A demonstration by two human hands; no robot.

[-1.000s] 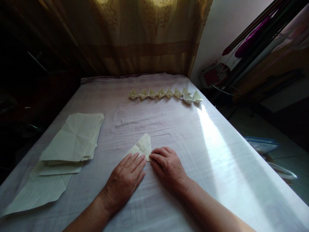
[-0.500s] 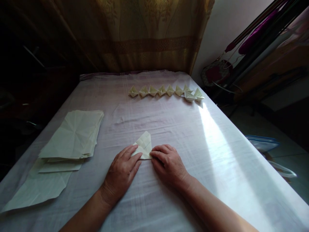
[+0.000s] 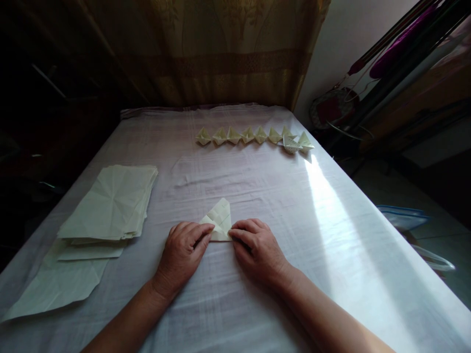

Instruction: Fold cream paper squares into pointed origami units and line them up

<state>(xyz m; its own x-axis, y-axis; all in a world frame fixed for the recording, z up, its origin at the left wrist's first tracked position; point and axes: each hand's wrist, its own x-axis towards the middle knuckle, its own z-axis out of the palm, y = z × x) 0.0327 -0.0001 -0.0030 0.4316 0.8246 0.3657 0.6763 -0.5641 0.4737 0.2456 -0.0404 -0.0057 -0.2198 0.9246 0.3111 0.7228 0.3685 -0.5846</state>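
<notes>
A pale, partly folded sheet of paper (image 3: 220, 215) lies on the cloth-covered table, its blunt peak pointing away from me and a straight fold along its near edge. My left hand (image 3: 183, 252) pinches its near left corner between thumb and fingers. At the near right corner, the bent fingertips of my right hand (image 3: 257, 247) are closed on the paper. Both corners are partly hidden under the fingers.
On the left lies a stack of creased paper sheets (image 3: 110, 201), with a loose sheet (image 3: 59, 287) poking out below. A row of folded paper boats (image 3: 247, 136) stands at the back. The table's right edge drops to a floor with plastic bags (image 3: 403, 215).
My left hand has shifted slightly left; its fingers, flatter on the paper before, now pinch the corner. My right hand stays nearly in place.
</notes>
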